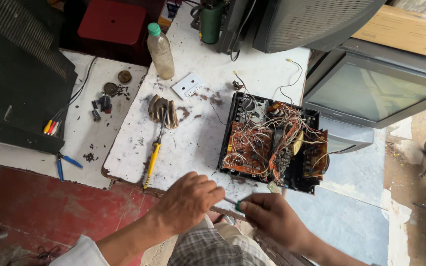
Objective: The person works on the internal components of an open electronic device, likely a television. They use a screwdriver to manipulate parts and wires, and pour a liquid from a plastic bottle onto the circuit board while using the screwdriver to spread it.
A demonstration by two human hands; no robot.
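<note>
White desk carries an open circuit board; just below it, both hands' fingers pinch a green-handled screwdriver; a clear bottle stands upper-left.

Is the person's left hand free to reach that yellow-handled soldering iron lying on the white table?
Probably not at once. The left hand is pinching the small green-tipped tool together with the right hand. The soldering iron lies close by, up and left of that hand, with nothing in between, so letting go would leave the way free.
</note>
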